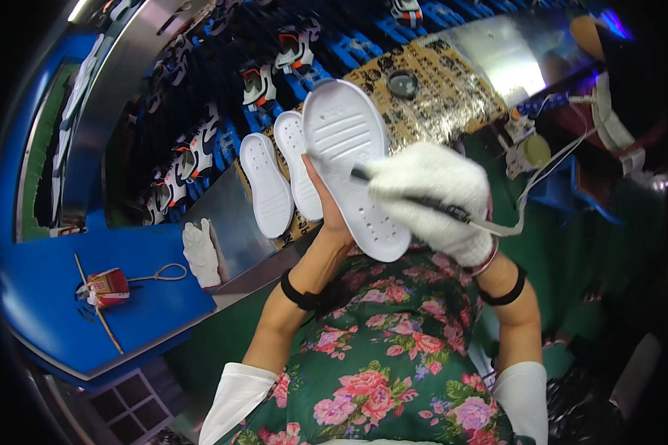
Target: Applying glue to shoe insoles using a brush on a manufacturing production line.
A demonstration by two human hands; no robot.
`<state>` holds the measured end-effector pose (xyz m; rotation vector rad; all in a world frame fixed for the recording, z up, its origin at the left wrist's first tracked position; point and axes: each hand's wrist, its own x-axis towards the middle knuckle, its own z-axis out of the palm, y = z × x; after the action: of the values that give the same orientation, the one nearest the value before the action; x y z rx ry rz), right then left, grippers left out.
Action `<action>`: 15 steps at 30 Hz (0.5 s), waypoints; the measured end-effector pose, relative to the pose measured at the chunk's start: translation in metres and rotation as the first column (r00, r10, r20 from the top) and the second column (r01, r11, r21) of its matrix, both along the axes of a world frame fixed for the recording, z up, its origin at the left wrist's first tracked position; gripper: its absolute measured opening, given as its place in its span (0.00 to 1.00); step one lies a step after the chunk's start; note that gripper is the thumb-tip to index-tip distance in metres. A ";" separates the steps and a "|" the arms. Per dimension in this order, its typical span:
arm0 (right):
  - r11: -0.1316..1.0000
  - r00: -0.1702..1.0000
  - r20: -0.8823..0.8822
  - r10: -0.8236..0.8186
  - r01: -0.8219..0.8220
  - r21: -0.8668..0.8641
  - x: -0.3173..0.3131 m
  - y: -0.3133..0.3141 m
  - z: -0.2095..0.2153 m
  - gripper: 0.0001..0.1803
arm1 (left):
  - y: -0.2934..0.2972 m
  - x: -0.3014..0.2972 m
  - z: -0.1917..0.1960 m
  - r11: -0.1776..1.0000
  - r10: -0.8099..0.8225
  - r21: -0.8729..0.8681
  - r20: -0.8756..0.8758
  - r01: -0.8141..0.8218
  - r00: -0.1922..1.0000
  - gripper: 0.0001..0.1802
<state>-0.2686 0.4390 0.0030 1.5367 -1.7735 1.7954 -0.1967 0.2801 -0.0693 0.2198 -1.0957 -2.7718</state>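
My bare left hand point(332, 211) grips a white shoe sole point(345, 130) from its left edge, holding it tilted up with the ridged, hollowed face toward me. My right hand point(434, 193), in a white knitted glove, is closed around a dark-handled brush-like tool point(447, 211) with a pale tube running from its rear end. The tool's front end is over the middle of the sole; motion blur hides whether it touches. Left of the held sole, two more white soles point(266, 189) lie side by side on the bench, one partly behind my left hand.
A brown, tape-covered bench top point(453, 93) carries a dark round dish point(402, 84). Behind it, shoe uppers point(258, 85) stand on blue racks. A blue table point(37, 297) at left holds a red container point(110, 288), a stick and a white glove point(200, 254). A yellowish container point(536, 150) stands right.
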 end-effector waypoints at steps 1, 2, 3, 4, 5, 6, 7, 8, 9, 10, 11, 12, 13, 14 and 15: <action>0.988 0.983 -0.108 -0.152 0.150 -0.020 0.000 0.000 0.001 0.13 | -0.007 -0.001 -0.010 0.959 -0.187 0.177 -0.195 0.222 0.963 0.50; 0.987 0.982 -0.093 -0.163 0.162 -0.024 0.005 0.000 -0.004 0.13 | -0.007 0.001 -0.015 0.958 -0.199 0.174 -0.180 0.230 0.963 0.50; 0.986 0.970 -0.180 -0.165 0.167 -0.002 0.007 0.000 -0.008 0.13 | -0.004 -0.003 -0.017 0.970 -0.121 0.203 -0.080 0.135 0.989 0.50; 0.985 0.950 -0.268 -0.162 0.174 0.020 0.009 -0.001 -0.012 0.13 | -0.002 -0.006 -0.019 0.975 -0.043 0.221 0.020 0.037 0.999 0.51; 0.992 0.970 -0.213 -0.119 0.123 0.006 0.015 -0.001 -0.018 0.12 | -0.001 -0.009 -0.023 0.983 -0.043 0.181 0.048 0.034 0.998 0.53; 0.996 0.978 -0.186 -0.090 0.092 0.000 0.020 -0.002 -0.027 0.11 | -0.008 -0.014 -0.033 0.984 -0.046 0.176 0.049 0.037 0.998 0.53; 1.000 0.996 -0.092 0.003 -0.001 0.015 0.019 0.002 -0.018 0.11 | -0.019 -0.018 -0.042 0.958 -0.197 0.163 -0.223 0.236 0.955 0.53; 0.995 0.995 0.004 0.097 -0.097 0.022 0.018 0.006 -0.009 0.11 | -0.027 -0.017 -0.051 0.903 -0.327 0.097 -0.474 0.418 0.817 0.54; 0.999 1.000 0.005 0.028 -0.028 0.016 0.011 0.012 -0.014 0.12 | -0.002 -0.010 -0.023 0.976 0.015 0.220 -0.061 -0.001 0.998 0.55; 1.000 1.000 0.002 -0.018 0.018 0.005 0.008 0.013 -0.015 0.12 | -0.001 -0.007 -0.016 0.907 -0.114 0.383 -0.177 0.175 0.978 0.55; 0.991 0.991 -0.028 -0.130 0.130 0.007 0.009 0.013 -0.017 0.11 | 0.007 -0.011 0.006 0.931 0.039 0.363 0.015 -0.042 0.999 0.55; 0.992 0.991 -0.027 -0.129 0.130 0.009 0.010 0.012 -0.019 0.11 | 0.014 -0.015 0.026 0.919 0.197 0.304 0.196 -0.251 0.961 0.55; 0.993 0.985 -0.129 -0.114 0.118 0.022 0.013 0.010 -0.023 0.12 | 0.007 -0.016 0.014 0.919 0.197 0.305 0.198 -0.251 0.960 0.55; 0.994 0.969 -0.228 -0.096 0.107 0.037 0.016 0.009 -0.027 0.12 | -0.007 -0.017 -0.009 0.952 -0.050 0.301 -0.034 0.058 0.998 0.56; 0.997 0.983 -0.181 -0.042 0.053 0.055 0.023 0.006 -0.029 0.13 | -0.013 -0.018 -0.011 0.907 -0.296 0.226 -0.253 0.354 0.921 0.56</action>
<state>-0.2458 0.4454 -0.0261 1.6087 -1.7754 1.5416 -0.2145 0.2671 -0.0807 -0.2562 -0.7603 -3.1436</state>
